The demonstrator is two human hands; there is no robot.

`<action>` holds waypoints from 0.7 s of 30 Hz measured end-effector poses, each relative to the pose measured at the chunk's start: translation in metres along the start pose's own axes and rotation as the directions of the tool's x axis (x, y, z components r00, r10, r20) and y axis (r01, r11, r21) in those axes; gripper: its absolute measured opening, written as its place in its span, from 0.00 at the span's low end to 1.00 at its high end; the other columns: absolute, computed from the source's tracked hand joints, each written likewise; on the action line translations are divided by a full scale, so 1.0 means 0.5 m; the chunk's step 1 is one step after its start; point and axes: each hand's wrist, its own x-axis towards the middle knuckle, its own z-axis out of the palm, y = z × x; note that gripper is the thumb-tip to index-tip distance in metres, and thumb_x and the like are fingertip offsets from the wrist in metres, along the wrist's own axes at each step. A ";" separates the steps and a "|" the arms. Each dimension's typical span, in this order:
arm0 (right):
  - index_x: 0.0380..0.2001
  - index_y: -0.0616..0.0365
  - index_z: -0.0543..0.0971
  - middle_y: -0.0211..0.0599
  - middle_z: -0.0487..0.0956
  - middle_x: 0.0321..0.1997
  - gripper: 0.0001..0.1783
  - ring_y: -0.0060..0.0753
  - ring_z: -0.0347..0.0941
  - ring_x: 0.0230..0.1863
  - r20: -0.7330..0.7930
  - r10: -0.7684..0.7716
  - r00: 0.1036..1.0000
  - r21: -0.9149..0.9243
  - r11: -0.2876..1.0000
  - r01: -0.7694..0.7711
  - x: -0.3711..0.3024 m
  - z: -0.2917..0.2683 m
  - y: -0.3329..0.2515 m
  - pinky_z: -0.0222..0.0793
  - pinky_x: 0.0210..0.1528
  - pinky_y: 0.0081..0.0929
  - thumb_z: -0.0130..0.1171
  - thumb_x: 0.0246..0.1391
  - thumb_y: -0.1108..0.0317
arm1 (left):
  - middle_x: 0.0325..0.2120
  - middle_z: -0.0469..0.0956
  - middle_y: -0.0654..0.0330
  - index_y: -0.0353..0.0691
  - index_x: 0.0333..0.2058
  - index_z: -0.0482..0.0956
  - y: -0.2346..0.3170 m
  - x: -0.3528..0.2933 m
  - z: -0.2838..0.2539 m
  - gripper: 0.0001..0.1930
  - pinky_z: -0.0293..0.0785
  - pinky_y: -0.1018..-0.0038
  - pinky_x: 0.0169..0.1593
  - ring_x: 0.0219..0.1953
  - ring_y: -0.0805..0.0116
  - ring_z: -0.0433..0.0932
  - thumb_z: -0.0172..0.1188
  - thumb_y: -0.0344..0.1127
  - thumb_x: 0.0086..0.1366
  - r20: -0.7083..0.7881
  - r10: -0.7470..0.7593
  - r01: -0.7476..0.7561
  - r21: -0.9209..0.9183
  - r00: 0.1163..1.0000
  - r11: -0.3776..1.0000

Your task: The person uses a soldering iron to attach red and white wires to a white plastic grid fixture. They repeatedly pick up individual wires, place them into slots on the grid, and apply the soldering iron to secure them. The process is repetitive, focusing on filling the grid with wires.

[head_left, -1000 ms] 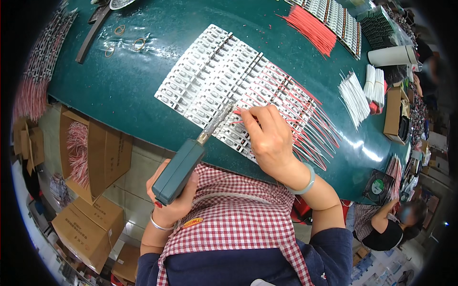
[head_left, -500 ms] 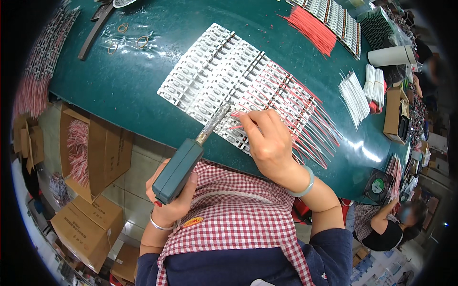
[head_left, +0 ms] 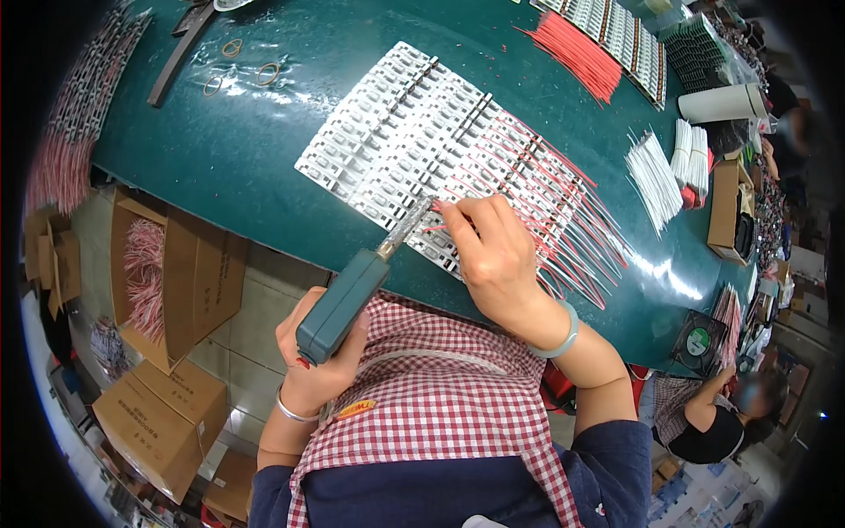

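Observation:
My left hand (head_left: 319,385) is wrapped round the green handle of a soldering gun (head_left: 345,304). Its metal tip slants up to the right and ends right by the fingertips of my right hand (head_left: 495,253). Those fingers pinch a thin red wire (head_left: 437,229) low over a panel of white connector-like parts (head_left: 374,150). The panel lies tilted on the green table, its parts in rows with dark strips across. Red and white wires (head_left: 590,251) fan out from its right side. My fingers partly hide where tip and wire meet.
Bundles of red wires (head_left: 576,57) and white wires (head_left: 653,183) lie on the table (head_left: 238,185) toward the right. Rubber bands (head_left: 268,75) and a dark bar (head_left: 180,57) are at the far left. Cartons (head_left: 198,282) stand below the left edge. A co-worker (head_left: 717,414) sits at right.
The soldering gun has shifted slightly right, bringing its tip up against the fingertips of my right hand. The panel has slid a little to the right. My right hand keeps its pinch.

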 end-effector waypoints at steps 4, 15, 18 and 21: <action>0.38 0.71 0.80 0.39 0.75 0.35 0.14 0.36 0.71 0.35 0.008 0.006 1.000 -0.006 1.000 -0.006 -0.001 0.000 -0.001 0.70 0.31 0.29 0.64 0.46 0.76 | 0.27 0.78 0.56 0.30 0.32 0.80 -0.001 0.000 -0.002 0.08 0.72 0.76 0.29 0.24 0.69 0.77 0.67 0.19 0.51 0.010 0.016 -0.017 0.010 1.000 1.000; 0.39 0.70 0.80 0.40 0.75 0.35 0.16 0.37 0.71 0.35 0.019 0.017 1.000 -0.012 1.000 -0.016 -0.002 0.001 -0.003 0.70 0.32 0.30 0.62 0.43 0.77 | 0.30 0.81 0.51 0.28 0.36 0.82 -0.011 -0.023 -0.014 0.11 0.76 0.75 0.31 0.27 0.64 0.80 0.67 0.22 0.52 -0.031 -0.022 0.022 -0.010 0.999 1.000; 0.39 0.70 0.80 0.40 0.75 0.36 0.17 0.37 0.72 0.36 -0.010 0.011 1.000 0.004 1.000 -0.011 -0.005 0.005 0.000 0.71 0.32 0.30 0.61 0.42 0.77 | 0.31 0.81 0.51 0.27 0.36 0.82 -0.004 -0.020 -0.016 0.11 0.77 0.74 0.32 0.28 0.63 0.81 0.67 0.22 0.52 -0.029 -0.004 0.004 -0.002 1.000 1.000; 0.40 0.70 0.80 0.40 0.76 0.36 0.18 0.38 0.72 0.35 -0.049 -0.002 0.999 0.030 1.000 0.003 -0.008 0.000 -0.006 0.71 0.32 0.30 0.61 0.40 0.78 | 0.32 0.81 0.50 0.27 0.36 0.82 -0.005 -0.024 -0.018 0.11 0.77 0.74 0.33 0.28 0.63 0.81 0.67 0.21 0.51 -0.027 0.004 -0.004 0.009 1.000 1.000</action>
